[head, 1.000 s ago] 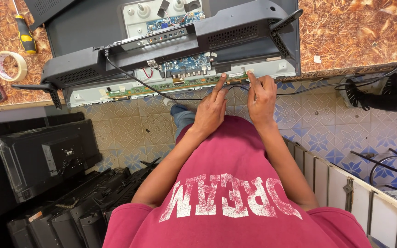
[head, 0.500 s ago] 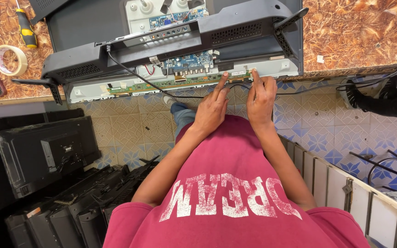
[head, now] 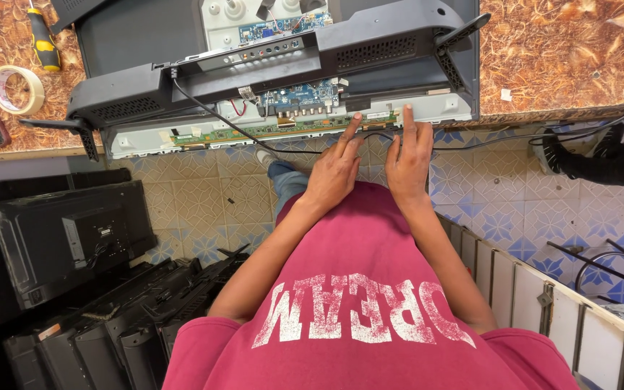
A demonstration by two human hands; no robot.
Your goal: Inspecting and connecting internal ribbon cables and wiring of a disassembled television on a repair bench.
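Seen from above, a person in a red shirt [head: 370, 318] reaches both arms forward. The left hand [head: 335, 172] and right hand [head: 408, 157], fingers extended and gripping nothing, press fingertips on a long green circuit strip [head: 283, 130] along the near edge of an opened television [head: 276, 65] lying on a brown table [head: 572, 50], a tape roll [head: 17, 89] far left.

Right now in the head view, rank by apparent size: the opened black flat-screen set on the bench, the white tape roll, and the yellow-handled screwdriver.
1. Opened black flat-screen set, by far.
2. White tape roll.
3. Yellow-handled screwdriver, partly cut off, so close to the tape.
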